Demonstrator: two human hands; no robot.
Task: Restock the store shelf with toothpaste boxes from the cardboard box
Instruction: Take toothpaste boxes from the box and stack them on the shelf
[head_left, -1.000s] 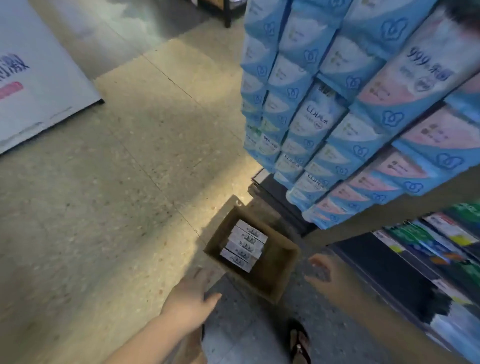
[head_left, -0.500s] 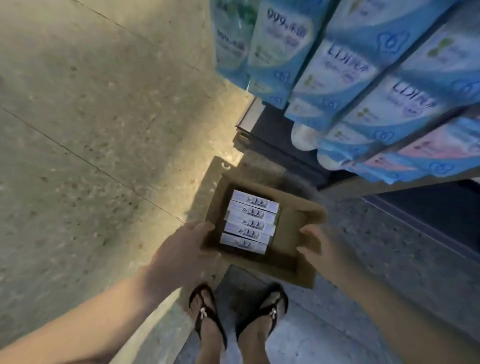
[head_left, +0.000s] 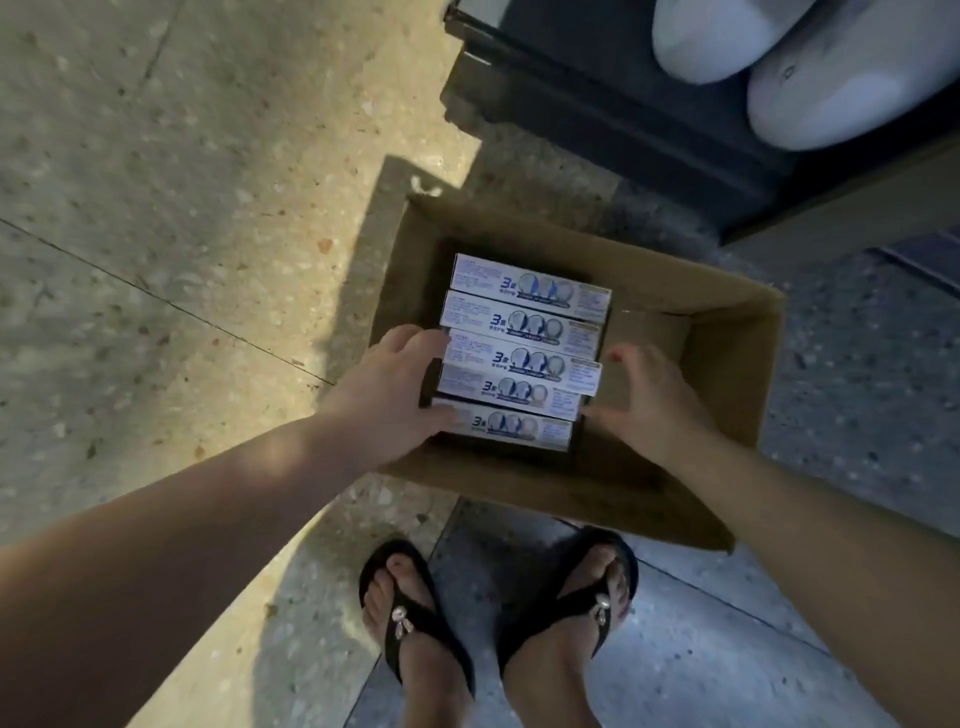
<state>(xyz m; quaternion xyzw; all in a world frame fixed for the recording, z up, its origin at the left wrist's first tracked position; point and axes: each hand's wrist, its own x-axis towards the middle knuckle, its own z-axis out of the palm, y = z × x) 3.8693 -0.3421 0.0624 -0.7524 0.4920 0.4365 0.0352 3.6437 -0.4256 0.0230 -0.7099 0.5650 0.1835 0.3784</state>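
Nearest the camera, two feet in black sandals (head_left: 415, 623) stand on the speckled floor (head_left: 156, 208), just behind the cardboard box (head_left: 727, 374); both bare arms reach down into it; the left hand (head_left: 387, 392) is spread wide at the left ends of the toothpaste boxes (head_left: 519, 358), thumb lying on the nearest one and fingertips touching the ends of the middle ones, but it does not look closed round anything; the right hand (head_left: 652, 397) is open too, fingers splayed just beside the right ends of the same row, whether touching or a shade apart I cannot tell; five toothpaste boxes lie flat, side by side, on the left of the carton, whose right part is bare cardboard; judging by that, none is lifted at this moment, so the carrying and shelving all lie ahead; beyond the carton stands the dark base of the shelf unit (head_left: 597, 104), with pale wrapped packs (head_left: 831, 78) above it at the top right.
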